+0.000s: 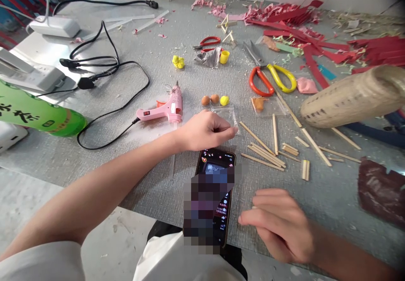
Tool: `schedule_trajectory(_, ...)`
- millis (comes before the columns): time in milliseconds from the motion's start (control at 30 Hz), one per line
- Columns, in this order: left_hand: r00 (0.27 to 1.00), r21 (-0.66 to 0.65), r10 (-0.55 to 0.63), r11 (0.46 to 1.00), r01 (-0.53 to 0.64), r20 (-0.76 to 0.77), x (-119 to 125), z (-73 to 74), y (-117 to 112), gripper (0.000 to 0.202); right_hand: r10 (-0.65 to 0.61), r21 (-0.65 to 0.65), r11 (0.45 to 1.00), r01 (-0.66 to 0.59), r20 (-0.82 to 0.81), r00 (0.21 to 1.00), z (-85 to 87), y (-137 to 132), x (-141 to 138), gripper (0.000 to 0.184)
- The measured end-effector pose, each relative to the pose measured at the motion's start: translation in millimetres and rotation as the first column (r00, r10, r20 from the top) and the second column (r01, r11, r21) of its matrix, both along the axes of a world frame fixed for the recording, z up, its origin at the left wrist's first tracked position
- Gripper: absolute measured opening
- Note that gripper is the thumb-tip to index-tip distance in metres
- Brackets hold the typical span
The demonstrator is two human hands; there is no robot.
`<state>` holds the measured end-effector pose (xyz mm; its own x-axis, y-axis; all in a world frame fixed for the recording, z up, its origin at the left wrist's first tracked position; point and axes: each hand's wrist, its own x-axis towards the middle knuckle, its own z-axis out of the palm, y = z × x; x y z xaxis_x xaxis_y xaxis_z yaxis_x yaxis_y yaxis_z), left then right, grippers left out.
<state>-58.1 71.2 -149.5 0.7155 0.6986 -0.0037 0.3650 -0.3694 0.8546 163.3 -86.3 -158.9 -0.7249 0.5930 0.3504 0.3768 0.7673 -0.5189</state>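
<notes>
My left hand (210,131) is closed just above the phone, thumb and forefinger pinched at the edge of a small clear plastic bag (225,113). Beneath it lies the lit phone (224,213), its screen partly blurred out. My right hand (281,224) rests right of the phone with curled fingers; whatever it may hold is hidden. Two brown balls (210,100) and a yellow ball (224,100) sit beyond my left hand. Several thin wooden sticks (267,156) lie between my hands and farther right. A pink glue gun (167,107) is left of the balls.
A green bottle (41,110) and black cables (117,61) occupy the left. Scissors (265,72), red-handled pliers (209,42) and a yellow cup (224,57) lie farther back. Red paper strips (294,19) cover the back right, near a tan cylinder (351,97). A dark brown wrapper (381,190) lies right.
</notes>
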Motion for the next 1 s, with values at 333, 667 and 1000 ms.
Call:
schedule_trajectory(333, 1.0, 0.004, -0.004, 1.0, 0.004, -0.008, 0.3, 0.7, 0.5, 0.048, 0.032, -0.035, 0.999, -0.034, -0.041, 0.999, -0.5, 0.7, -1.3, 0.02)
schedule_trajectory(667, 1.0, 0.014, -0.004, 1.0, 0.005, -0.019, 0.3, 2.0, 0.1, 0.048, 0.019, -0.041, 0.999, -0.02, -0.038, 0.999, -1.8, 1.7, -0.8, 0.024)
schedule_trajectory(1000, 0.999, 0.01, -0.01, 1.0, 0.01, -0.033, 0.8, 3.0, -0.6, 0.048, 0.005, -0.013, 1.0, -0.005, -0.044, 0.999, -4.7, -0.9, -1.0, 0.033)
